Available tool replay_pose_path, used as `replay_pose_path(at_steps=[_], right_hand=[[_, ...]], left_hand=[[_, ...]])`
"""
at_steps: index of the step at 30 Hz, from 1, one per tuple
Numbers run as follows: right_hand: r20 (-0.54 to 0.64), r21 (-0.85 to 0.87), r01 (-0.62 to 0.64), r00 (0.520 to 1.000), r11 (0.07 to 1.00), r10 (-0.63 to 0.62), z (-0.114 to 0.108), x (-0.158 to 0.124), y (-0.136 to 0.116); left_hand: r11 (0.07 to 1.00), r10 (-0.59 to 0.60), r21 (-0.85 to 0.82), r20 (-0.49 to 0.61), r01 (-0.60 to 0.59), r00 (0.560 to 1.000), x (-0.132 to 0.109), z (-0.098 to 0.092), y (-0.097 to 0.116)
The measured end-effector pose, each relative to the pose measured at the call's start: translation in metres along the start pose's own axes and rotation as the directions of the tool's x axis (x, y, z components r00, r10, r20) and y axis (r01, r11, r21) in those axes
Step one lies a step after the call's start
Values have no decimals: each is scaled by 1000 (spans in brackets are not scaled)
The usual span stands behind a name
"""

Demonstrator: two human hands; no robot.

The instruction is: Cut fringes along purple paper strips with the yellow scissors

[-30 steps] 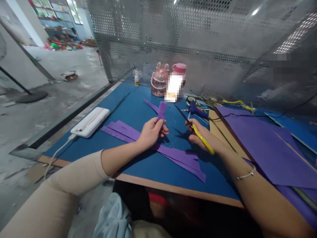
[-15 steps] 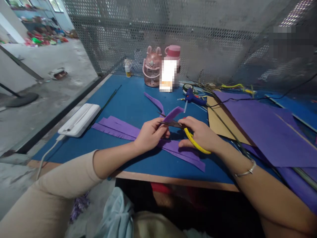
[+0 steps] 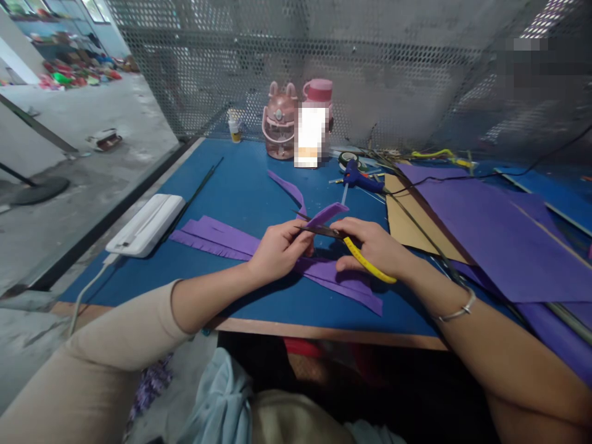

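Note:
In my left hand (image 3: 282, 248) a narrow purple strip (image 3: 327, 213) is pinched between thumb and fingers, its free end pointing up and right. My right hand (image 3: 372, 246) grips scissors (image 3: 367, 262) with a yellow handle. Their dark blades are parted around the strip, close to my left fingertips. Beneath both hands lie longer purple strips (image 3: 217, 237) on the blue tabletop, one with small cuts along its edge. A thin curled purple strip (image 3: 289, 188) rests just beyond my left hand.
A white power bank (image 3: 145, 225) with a cable lies at left. A blue glue gun (image 3: 363, 180), a tape roll (image 3: 348, 161), and large purple sheets (image 3: 490, 228) over brown card (image 3: 411, 216) lie at right. Pink bottles (image 3: 280, 123) stand at the back before a perforated metal panel (image 3: 379, 68).
The view has shifted slightly. The scissor blades look a little wider apart around the strip, and the strip's free end sits slightly lower. Both hands keep their hold.

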State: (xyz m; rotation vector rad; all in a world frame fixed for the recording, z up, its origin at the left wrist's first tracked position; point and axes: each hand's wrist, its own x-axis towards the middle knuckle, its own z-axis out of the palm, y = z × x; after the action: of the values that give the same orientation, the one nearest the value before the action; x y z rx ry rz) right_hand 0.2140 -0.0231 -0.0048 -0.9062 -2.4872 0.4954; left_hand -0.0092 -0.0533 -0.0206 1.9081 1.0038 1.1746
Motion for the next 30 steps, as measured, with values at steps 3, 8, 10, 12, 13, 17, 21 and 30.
replay_pose_path(at_steps=[3, 8, 10, 12, 13, 17, 21, 30], right_hand=[[-11, 4, 2, 1000, 1000, -2, 0, 0, -1], [-41, -39, -5, 999, 999, 3, -1, 0, -1], [-53, -51, -14, 999, 999, 11, 0, -1, 0], [-69, -55, -20, 998, 998, 16, 0, -1, 1], [-80, -56, -21, 997, 998, 17, 0, -1, 2], [-121, -40, -25, 992, 999, 20, 2, -2, 6], [-107, -12, -64, 992, 998, 63, 1, -1, 8], [28, -102, -76, 996, 992, 79, -1, -1, -1]], left_hand=[[1000, -11, -8, -5, 10, 1000, 0, 0, -1], [998, -57, -19, 0, 57, 998, -1, 1, -3], [997, -75, -28, -1, 75, 997, -1, 1, -3], [995, -90, -48, -5, 90, 996, -1, 1, -4], [993, -95, -66, -8, 94, 995, -2, 1, -4], [982, -134, -135, 0, 133, 991, -3, 2, -5], [976, -157, -157, -13, 153, 987, -4, 3, -5], [971, -181, -167, -54, 170, 982, -2, 2, -1]])
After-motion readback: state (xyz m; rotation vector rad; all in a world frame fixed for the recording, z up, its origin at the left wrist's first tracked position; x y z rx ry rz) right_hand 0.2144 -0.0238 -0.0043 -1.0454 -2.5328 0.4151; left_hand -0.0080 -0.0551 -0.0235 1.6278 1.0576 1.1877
